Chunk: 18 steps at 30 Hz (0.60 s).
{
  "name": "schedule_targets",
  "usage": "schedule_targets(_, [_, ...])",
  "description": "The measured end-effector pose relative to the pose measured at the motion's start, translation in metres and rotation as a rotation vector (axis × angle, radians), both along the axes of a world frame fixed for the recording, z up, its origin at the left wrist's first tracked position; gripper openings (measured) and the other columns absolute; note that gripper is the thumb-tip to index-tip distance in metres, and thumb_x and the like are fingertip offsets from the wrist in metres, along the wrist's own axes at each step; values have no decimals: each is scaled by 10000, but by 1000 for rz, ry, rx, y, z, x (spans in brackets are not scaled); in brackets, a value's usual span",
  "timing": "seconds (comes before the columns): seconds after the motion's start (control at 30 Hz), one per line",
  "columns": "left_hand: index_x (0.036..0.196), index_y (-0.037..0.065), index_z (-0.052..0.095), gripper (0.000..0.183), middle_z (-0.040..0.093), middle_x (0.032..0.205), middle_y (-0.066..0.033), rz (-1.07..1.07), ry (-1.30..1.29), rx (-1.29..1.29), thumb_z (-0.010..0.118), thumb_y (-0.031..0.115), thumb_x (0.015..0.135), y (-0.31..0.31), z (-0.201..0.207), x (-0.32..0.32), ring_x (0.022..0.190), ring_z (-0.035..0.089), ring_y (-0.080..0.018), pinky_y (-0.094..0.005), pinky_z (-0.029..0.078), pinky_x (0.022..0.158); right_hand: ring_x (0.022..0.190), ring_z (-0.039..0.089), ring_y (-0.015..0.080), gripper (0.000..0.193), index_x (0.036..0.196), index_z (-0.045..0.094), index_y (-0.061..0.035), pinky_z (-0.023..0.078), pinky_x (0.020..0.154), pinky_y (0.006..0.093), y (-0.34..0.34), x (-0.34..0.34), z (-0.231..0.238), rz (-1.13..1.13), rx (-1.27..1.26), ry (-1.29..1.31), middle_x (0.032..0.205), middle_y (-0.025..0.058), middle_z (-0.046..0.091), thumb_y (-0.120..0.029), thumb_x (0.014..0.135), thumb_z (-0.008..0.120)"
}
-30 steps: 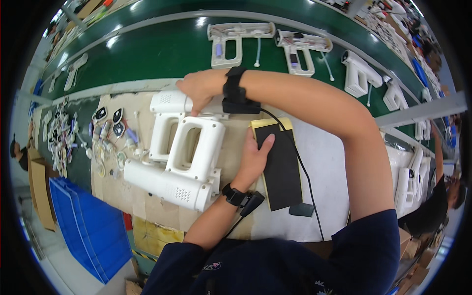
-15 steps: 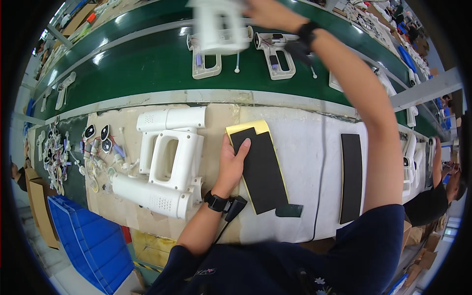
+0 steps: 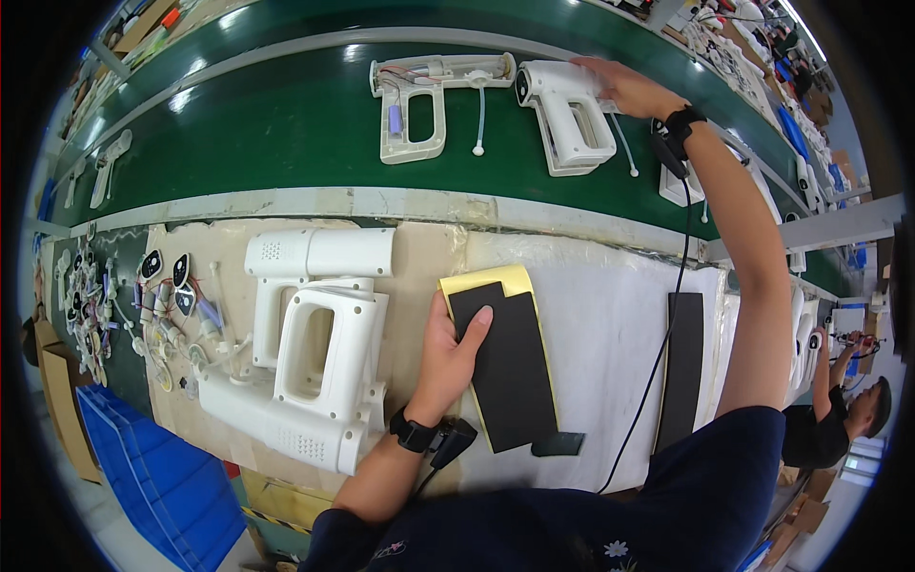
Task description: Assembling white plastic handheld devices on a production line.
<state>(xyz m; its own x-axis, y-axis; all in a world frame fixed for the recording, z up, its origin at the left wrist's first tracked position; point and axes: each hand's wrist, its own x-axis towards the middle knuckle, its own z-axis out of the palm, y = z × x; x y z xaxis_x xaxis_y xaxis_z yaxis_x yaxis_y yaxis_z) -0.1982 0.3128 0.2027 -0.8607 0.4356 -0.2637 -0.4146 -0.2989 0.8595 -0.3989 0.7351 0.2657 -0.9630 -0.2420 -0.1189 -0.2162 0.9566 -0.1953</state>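
In my left hand (image 3: 448, 357) is a stack of black foam pads (image 3: 510, 372) on yellow backing paper, the thumb pressed on top and the fingers beneath. Beyond the bench, my right hand (image 3: 634, 93) grips the upper right end of a white handheld-device housing shell (image 3: 572, 114). That shell lies over another housing on the green conveyor belt, hiding most of it. To its left lies an open half housing (image 3: 410, 114) with wires and a purple cylinder inside. A pale tube (image 3: 480, 119) with a ball end hangs beside it.
Stacked white housing shells (image 3: 324, 343) stand left of my left hand. Loose wired parts (image 3: 176, 305) lie farther left, above a blue crate (image 3: 157, 477). A black foam strip (image 3: 681, 367) and a black cable (image 3: 658, 357) are at right. Another person (image 3: 843, 419) works at far right.
My right hand has carried the white housing shell rightward along the belt and set it over another housing. My left hand still holds the foam pads.
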Motion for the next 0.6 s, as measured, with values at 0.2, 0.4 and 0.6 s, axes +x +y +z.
schedule_targets(0.2, [1193,21,425,296,626,1060,-79,5,-16,29,585,93,955,0,-8,0,916,611,-106,-259,519,792,1265,452,365,700,1436,340,-96,353,1082,419,3,2,1,14,-55,-7,1372,193,476,78,803,582])
schedule_targets(0.4, [1196,26,425,292,626,1063,-75,11,-42,61,580,93,958,1,-7,1,931,612,-107,-258,518,800,1282,444,359,696,1429,342,-71,346,1090,412,8,5,3,28,-40,-9,1383,195,468,85,795,581])
schedule_targets(0.6, [1215,28,414,309,623,1077,-76,4,-37,64,575,92,960,2,-9,0,945,609,-106,-257,519,802,1303,429,352,687,1426,346,-63,337,1099,409,13,11,9,20,-48,-36,1403,189,455,90,797,578])
